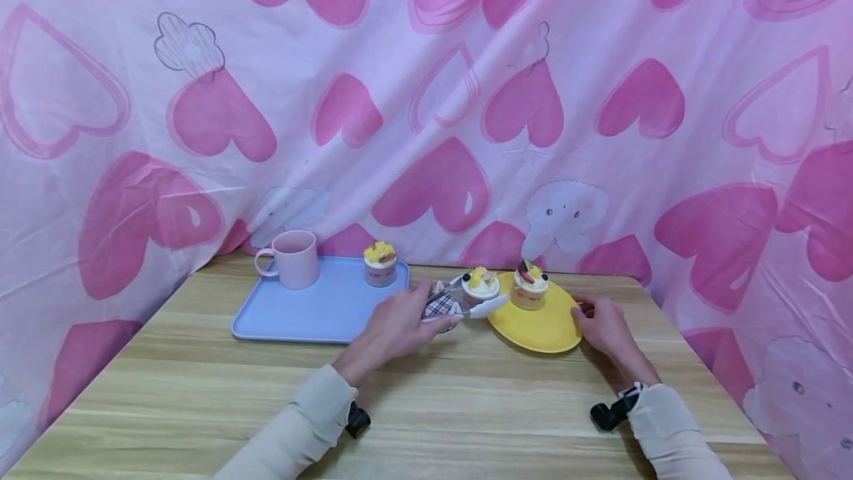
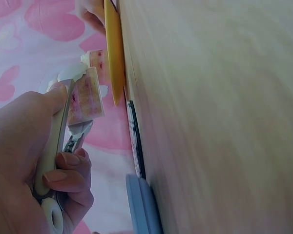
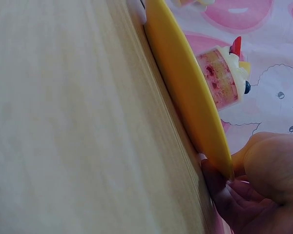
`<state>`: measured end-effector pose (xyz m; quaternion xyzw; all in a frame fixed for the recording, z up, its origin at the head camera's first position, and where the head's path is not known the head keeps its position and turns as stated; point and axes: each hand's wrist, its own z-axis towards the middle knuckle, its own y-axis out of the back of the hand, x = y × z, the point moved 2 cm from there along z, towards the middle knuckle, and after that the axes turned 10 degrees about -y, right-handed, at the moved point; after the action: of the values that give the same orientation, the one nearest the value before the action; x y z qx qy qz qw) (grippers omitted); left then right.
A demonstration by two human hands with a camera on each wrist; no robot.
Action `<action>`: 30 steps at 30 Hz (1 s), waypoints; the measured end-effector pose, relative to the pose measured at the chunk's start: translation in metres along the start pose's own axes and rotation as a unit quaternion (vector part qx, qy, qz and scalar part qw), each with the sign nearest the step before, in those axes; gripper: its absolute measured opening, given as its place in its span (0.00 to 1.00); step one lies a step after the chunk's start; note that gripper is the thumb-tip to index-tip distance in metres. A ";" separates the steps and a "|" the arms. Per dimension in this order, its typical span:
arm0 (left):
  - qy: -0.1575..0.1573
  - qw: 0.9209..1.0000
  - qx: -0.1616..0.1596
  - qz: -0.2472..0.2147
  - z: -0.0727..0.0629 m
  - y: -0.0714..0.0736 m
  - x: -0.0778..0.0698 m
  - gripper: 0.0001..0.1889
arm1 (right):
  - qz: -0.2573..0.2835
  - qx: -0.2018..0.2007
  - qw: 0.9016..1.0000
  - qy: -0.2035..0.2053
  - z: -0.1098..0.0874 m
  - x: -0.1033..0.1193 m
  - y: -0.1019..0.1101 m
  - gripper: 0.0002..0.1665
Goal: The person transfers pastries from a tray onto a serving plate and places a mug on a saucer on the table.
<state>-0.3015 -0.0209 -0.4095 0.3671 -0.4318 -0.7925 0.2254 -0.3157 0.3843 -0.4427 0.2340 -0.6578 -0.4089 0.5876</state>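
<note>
Gripping tongs (image 1: 485,308) in left hand (image 1: 398,323), clasping a dessert cup (image 1: 481,284) between their tips, pinching with right hand (image 1: 605,328) the rim of a yellow plate (image 1: 543,333), under a second cup (image 1: 529,293)

You face a yellow plate (image 1: 533,330) at 1 o'clock, a light-blue tray (image 1: 303,319) and pale-pink mug (image 1: 299,264) at 11, and a white mat (image 1: 441,307) with dark plaid at 12; white and yellow top the dessert cup (image 1: 480,289) between 12 and 1, and pink hearts (image 1: 435,187) pattern the pale backdrop (image 1: 389,43).
</note>
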 end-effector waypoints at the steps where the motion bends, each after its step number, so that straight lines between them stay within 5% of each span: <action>1: -0.001 1.000 -0.001 0.000 0.001 -0.001 -0.001 0.36 | 0.000 0.001 1.000 0.000 0.000 0.000 0.000 0.26; 17: 0.011 1.000 0.027 -0.009 0.012 -0.015 -0.014 0.38 | 0.002 0.002 1.000 -0.011 0.001 0.000 -0.001 0.26; 30: -0.012 0.999 0.028 -0.016 0.017 -0.024 -0.024 0.33 | 0.000 -0.003 1.000 -0.004 0.001 0.001 -0.001 0.25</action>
<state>-0.3010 0.0168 -0.4144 0.3702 -0.4503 -0.7882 0.1970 -0.3165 0.3836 -0.4427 0.2306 -0.6587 -0.4120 0.5858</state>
